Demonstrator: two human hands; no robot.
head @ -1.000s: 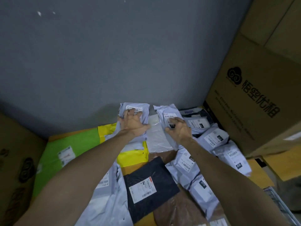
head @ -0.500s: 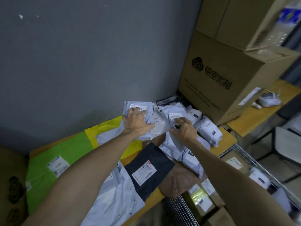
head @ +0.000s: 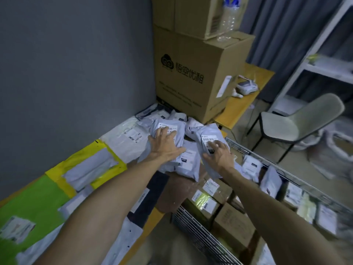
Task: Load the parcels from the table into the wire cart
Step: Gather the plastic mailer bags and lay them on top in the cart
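Note:
My left hand (head: 165, 147) lies spread over a grey parcel (head: 172, 125) with a white label and holds it above the other grey bags at the back of the table (head: 152, 219). To its right, my right hand (head: 217, 154) grips a second grey parcel (head: 207, 131), which is lifted at the table's right end, by the near corner of the wire cart (head: 246, 150). The cart stands to the right of the table and holds several boxes and bags (head: 271, 180).
Green (head: 32, 203), yellow (head: 86, 169) and black (head: 145, 199) parcels cover the table's left and front. Stacked cardboard boxes (head: 191, 77) stand at the table's back right. A chair (head: 298, 123) and a white shelf (head: 324, 64) are beyond the cart.
Both hands have carried their grey parcels from the back wall rightward to the cart. My view has swung right, which reveals the cart, chair and shelf.

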